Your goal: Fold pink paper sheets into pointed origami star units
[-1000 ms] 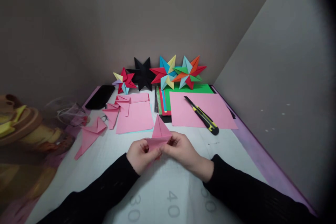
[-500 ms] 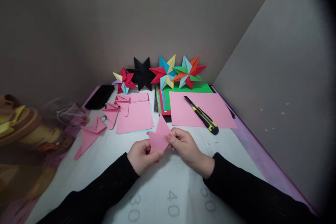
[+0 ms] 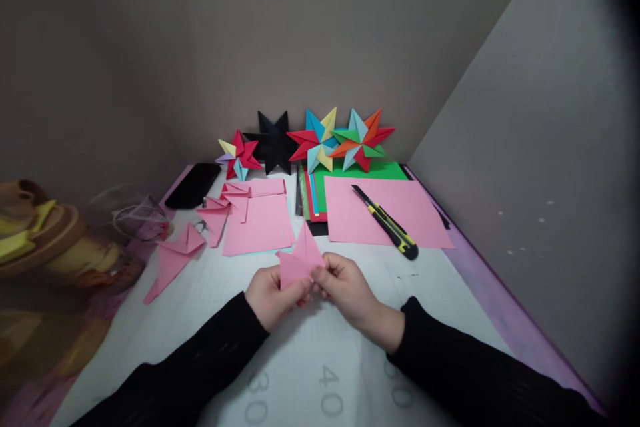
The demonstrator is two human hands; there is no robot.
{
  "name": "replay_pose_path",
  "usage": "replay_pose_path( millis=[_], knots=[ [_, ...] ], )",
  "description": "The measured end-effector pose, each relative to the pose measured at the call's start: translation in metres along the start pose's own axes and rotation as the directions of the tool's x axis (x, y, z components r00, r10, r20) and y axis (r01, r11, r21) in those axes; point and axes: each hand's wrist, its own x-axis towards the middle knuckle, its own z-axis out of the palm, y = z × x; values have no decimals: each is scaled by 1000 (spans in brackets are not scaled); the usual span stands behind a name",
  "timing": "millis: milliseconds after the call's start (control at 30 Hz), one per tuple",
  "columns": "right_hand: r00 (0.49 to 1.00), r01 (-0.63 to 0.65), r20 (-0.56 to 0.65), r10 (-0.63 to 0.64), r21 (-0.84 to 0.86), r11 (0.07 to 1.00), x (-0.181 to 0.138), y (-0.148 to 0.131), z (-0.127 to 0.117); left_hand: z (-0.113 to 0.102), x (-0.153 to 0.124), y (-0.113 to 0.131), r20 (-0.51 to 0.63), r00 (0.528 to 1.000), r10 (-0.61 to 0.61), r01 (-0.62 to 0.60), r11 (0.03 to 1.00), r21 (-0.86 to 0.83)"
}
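Note:
A folded pink origami paper piece (image 3: 300, 259), pointed at the top, is held above the white mat between both hands. My left hand (image 3: 274, 293) pinches its lower left part, thumb in front. My right hand (image 3: 350, 287) grips the lower right edge with thumb and fingers closed. The two thumbs lie close together at the bottom of the piece, and the fingers behind the paper are partly hidden. Other folded pink pieces lie to the left, among them a long one (image 3: 175, 253) and a smaller one (image 3: 215, 217).
Behind the hands are pink sheets (image 3: 260, 227), a larger pink sheet (image 3: 345, 213) with a utility knife (image 3: 387, 223) on it, and green paper (image 3: 370, 171). A phone (image 3: 194, 185) lies at the back left. Paper stars (image 3: 320, 140) lean against the wall. A pot (image 3: 55, 233) stands left.
The pink piece has tilted and shifted slightly left. My right hand has slid down and inward along its edge, bringing the two thumbs closer together.

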Motion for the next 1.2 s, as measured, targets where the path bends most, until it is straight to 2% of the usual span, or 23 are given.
replay_pose_path(
  millis=[67, 133, 333, 433, 567, 667, 767, 867, 1033, 1200],
  knots=[
    [997, 0, 75, -3, 40, 999, -1, -3, 2, 0, 0, -1, 1, 1000, 14, -14, 1000, -26],
    [995, 2, 95, -7, 44, 999, -1, -5, 3, -1, 0, -1, 1, 1000, 14, -14, 999, -40],
    [994, 63, -84, -64, -11, 998, 2, -3, -5, -1, -3, 7, -15, 1000, -6, 6, 1000, 0],
    [993, 78, -97, -74, 36, 996, 5, -1, -9, 0, -5, 11, -12, 1000, -10, 10, 1000, -14],
    [993, 22, -120, -17, 35, 999, 7, 1, -10, 2, -7, 14, -51, 998, -19, 16, 998, -55],
    [998, 5, -68, -3, 28, 1000, 5, 1, -9, 1, -8, 15, -73, 997, -34, 32, 999, -38],
    [1000, -8, -1, 8, 11, 1000, 1, 1, -6, -2, -6, 14, -40, 998, -42, 42, 999, 6],
    [1000, -15, -7, 15, -16, 1000, -1, 0, -4, -6, -3, 12, -19, 1000, -22, 23, 999, 31],
    [997, 4, 81, -2, -15, 1000, -2, -4, -2, -11, 3, 3, -152, 988, -11, -11, 989, -146],
    [993, -19, 114, 13, 53, 998, -1, -6, -1, -14, 4, 3, -107, 994, -28, 18, 995, -98]
  ],
)
